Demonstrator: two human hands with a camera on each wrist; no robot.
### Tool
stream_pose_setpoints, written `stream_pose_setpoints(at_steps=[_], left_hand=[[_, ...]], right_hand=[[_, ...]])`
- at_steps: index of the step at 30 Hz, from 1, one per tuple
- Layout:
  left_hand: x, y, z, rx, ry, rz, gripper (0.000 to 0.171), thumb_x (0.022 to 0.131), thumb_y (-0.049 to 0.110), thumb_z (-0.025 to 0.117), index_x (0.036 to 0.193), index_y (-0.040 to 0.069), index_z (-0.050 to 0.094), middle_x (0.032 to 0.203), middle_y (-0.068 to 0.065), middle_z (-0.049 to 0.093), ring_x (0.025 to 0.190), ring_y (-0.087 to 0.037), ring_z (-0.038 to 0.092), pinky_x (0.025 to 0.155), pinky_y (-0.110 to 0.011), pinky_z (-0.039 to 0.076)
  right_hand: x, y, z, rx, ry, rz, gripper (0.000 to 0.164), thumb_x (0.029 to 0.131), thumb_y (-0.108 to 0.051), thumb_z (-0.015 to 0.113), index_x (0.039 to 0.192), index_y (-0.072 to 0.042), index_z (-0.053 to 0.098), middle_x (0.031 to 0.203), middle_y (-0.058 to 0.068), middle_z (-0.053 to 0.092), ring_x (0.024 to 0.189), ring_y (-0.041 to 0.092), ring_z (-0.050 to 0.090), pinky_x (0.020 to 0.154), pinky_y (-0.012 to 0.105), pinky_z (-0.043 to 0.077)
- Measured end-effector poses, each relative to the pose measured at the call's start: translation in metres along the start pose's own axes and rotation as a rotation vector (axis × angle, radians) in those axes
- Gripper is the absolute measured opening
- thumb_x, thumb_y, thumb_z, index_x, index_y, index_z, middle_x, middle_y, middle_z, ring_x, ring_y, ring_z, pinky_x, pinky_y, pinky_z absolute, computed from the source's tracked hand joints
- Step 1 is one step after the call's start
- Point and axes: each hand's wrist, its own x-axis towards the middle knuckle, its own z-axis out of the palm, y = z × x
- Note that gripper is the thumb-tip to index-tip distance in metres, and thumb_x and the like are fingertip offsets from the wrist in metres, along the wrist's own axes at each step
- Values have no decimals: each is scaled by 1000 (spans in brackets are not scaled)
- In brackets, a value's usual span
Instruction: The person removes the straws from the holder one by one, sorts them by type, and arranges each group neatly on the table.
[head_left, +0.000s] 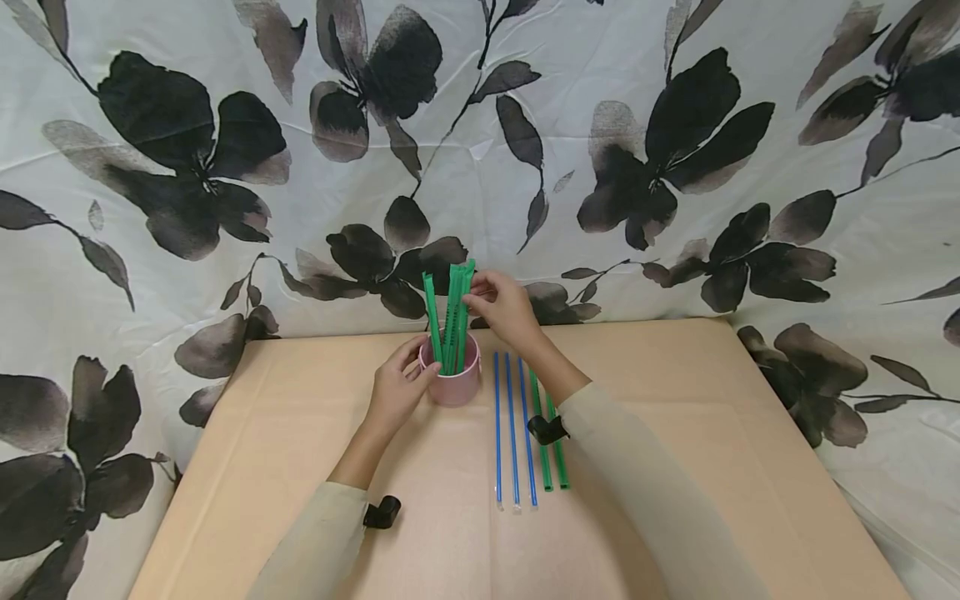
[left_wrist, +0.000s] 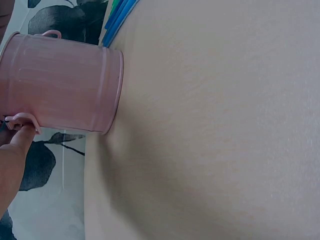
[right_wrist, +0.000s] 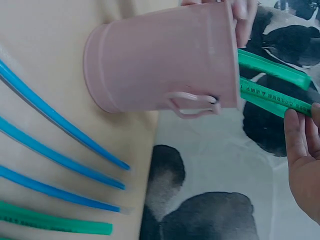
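Note:
A pink bucket-shaped cup (head_left: pixel 454 390) with small side handles stands upright near the table's back edge. My left hand (head_left: pixel 397 385) grips it by the rim and side handle from the left; in the left wrist view a finger touches that handle. Several long green printed sticks, straw-like (head_left: pixel 452 321), stand in the cup and rise above its rim. My right hand (head_left: pixel 504 310) pinches one green stick (right_wrist: pixel 280 97) near its upper end, its lower part inside the cup. The right wrist view shows the left fingertips (right_wrist: pixel 242 22) at the rim.
Right of the cup, three blue straw-like sticks with clear ends (head_left: pixel 513 433) lie side by side. Two more green sticks (head_left: pixel 561 467) lie beside them, partly under my right forearm. A floral cloth (head_left: pixel 480 167) hangs behind the tan table (head_left: pixel 300 433).

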Motion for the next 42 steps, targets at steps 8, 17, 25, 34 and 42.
stream_pose_setpoints(at_steps=[8,17,25,34,42], left_hand=[[0,1,1,-25,0,6,57,95,13,75,147,4,53,150,-19,54,139,-36,54,113,-43,50],[-2,3,-2,-39,-14,11,57,95,11,75,147,2,53,150,-19,54,138,-36,54,112,-37,51],[-2,10,-4,-49,-34,-24,59,96,6,72,149,-4,48,153,-26,49,142,-42,49,116,-48,47],[-8,40,-8,-47,-61,-49,58,96,3,71,148,-8,47,152,-28,49,142,-43,49,116,-46,46],[-2,37,-9,-42,-62,-52,58,96,4,71,148,-7,48,153,-26,49,143,-42,48,116,-47,46]], right_hand=[[-4,-20,-22,119,17,-44,25,98,-5,70,120,4,63,107,15,65,97,30,71,87,39,67],[-9,-44,-46,203,75,-97,23,97,-4,70,116,7,63,100,10,65,86,8,71,84,33,67],[-17,-44,-63,246,117,-87,23,97,-2,70,117,8,62,98,8,66,83,7,71,85,45,67],[-35,-11,-84,176,97,-5,25,99,-4,68,119,8,61,101,10,64,86,5,71,84,30,67],[-50,15,-104,39,110,106,29,100,-6,67,125,6,61,107,15,63,85,6,68,83,33,67]])
